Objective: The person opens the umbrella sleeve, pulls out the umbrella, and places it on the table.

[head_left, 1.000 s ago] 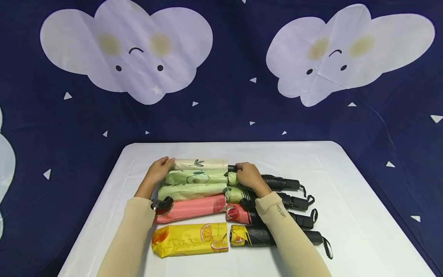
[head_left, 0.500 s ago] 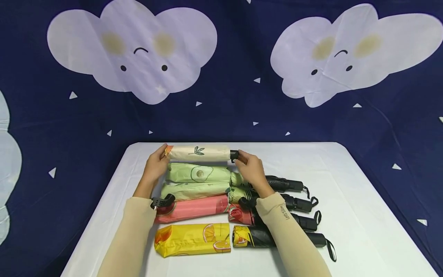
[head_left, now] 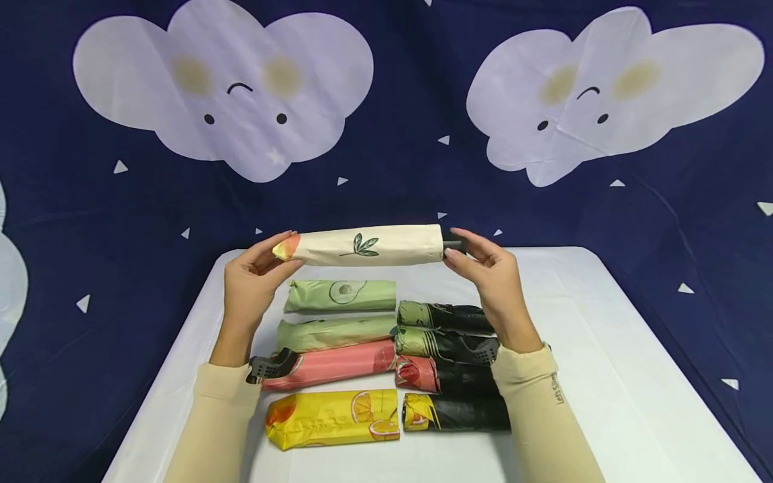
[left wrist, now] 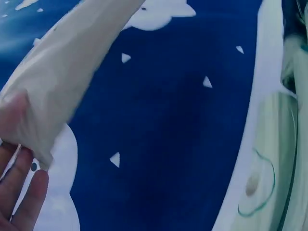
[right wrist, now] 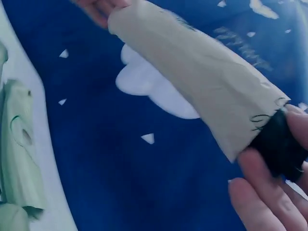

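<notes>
Both hands hold a cream folding umbrella (head_left: 386, 245) in its leaf-print sleeve, raised level above the back of the table. My left hand (head_left: 250, 285) pinches the sleeve's orange-tipped left end between thumb and fingers. At the other end, my right hand (head_left: 495, 282) grips the black handle (right wrist: 279, 144) that sticks out of the sleeve, seen close up in the right wrist view. Below lies a green avocado-print sleeve (head_left: 341, 296), nearest to the held umbrella. Under the right hand rests a black folding umbrella (head_left: 459, 318) with a green edge.
On the white table (head_left: 604, 322) lie another green sleeve (head_left: 338, 333), a red sleeve (head_left: 344, 364) and a yellow orange-print sleeve (head_left: 338, 417). Black folded umbrellas with matching trim, one yellow-edged (head_left: 459, 412), line up to their right. A dark blue cloud-print cloth (head_left: 404, 194) hangs behind.
Both hands have lifted the cream umbrella off the row, up and toward the camera. The right hand has moved right, with the black handle between its fingers.
</notes>
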Available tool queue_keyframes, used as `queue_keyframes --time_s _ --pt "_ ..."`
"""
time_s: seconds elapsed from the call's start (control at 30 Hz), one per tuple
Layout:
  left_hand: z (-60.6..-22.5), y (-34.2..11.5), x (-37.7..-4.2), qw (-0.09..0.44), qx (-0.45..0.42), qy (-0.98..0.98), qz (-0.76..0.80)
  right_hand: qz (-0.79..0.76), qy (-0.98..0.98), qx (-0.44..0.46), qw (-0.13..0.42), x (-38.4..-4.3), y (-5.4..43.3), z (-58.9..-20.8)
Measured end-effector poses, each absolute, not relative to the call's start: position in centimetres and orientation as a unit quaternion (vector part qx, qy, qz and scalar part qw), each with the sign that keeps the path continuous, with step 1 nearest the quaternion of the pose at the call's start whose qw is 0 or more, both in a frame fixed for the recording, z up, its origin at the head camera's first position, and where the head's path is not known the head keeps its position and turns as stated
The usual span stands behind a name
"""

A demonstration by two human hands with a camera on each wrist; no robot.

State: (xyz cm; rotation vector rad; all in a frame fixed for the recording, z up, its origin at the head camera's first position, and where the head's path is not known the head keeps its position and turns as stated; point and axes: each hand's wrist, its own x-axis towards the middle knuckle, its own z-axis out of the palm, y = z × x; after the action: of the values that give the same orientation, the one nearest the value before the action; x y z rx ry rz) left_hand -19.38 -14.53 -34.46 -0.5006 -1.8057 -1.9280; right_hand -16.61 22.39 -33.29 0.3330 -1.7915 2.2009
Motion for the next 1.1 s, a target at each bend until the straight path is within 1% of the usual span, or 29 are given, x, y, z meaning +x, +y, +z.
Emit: queue_keyframes --time_s 0.1,0.27,0.4,0.57,0.7,0.8,1.1 --pt "-34.2 -14.6 -18.3 0.197 -0.216 -0.606 -0.740 0.748 -0.641 0.143 0.094 -15.3 23.5 -32.9" --pt "-34.9 -14.8 -16.5 0.133 -0.278 -0.583 -0.752 0.726 -0.664 0.172 0.047 -13.5 24.7 -33.8" --pt "-35.9 -15.1 -15.3 0.082 -0.305 -0.630 -0.710 0.722 -0.668 0.179 0.028 -12.3 25.4 -35.1" --pt "-36.5 -15.4 -14.5 0.028 -0.308 -0.642 -0.702 0.716 -0.671 0.193 0.020 -11.6 25.7 -36.0" --pt "-36.5 -15.4 -14.3 0.019 -0.302 -0.639 -0.707 0.707 -0.679 0.197 0.025 -11.3 25.7 -36.0" --pt "-36.6 -15.4 -14.3 0.023 -0.298 -0.644 -0.705 0.701 -0.685 0.196 0.025 -11.2 25.6 -36.0" --pt "-36.6 -15.2 -14.5 0.010 -0.288 -0.643 -0.710 0.713 -0.678 0.174 0.033 -11.1 25.5 -36.2"
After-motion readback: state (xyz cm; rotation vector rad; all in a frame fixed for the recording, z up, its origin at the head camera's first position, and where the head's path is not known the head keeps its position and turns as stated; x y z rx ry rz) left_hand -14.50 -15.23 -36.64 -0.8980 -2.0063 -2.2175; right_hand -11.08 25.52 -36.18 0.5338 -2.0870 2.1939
